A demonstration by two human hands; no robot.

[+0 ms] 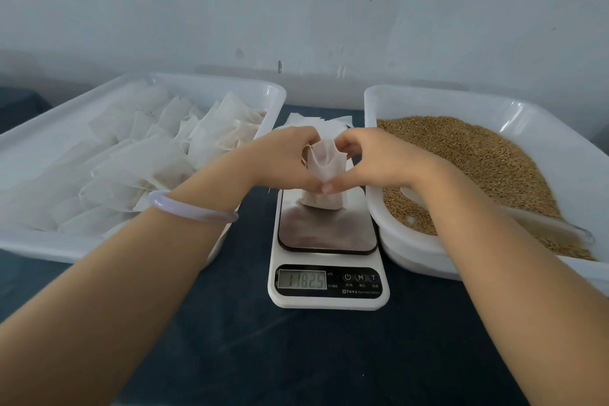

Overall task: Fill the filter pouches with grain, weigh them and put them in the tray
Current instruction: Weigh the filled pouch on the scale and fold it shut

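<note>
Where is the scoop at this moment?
Head view, right side: the scoop lies on the grain in the right-hand tray, near its front wall, partly behind the right forearm.

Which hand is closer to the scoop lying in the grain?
Right. The right hand holds the pouch just left of the scoop; the left hand holds the pouch's other side, farther off.

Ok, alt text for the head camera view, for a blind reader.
A left hand and right hand pinch a filter pouch on a scale; a tray of pouches lies left, a second tray of grain right.
</note>
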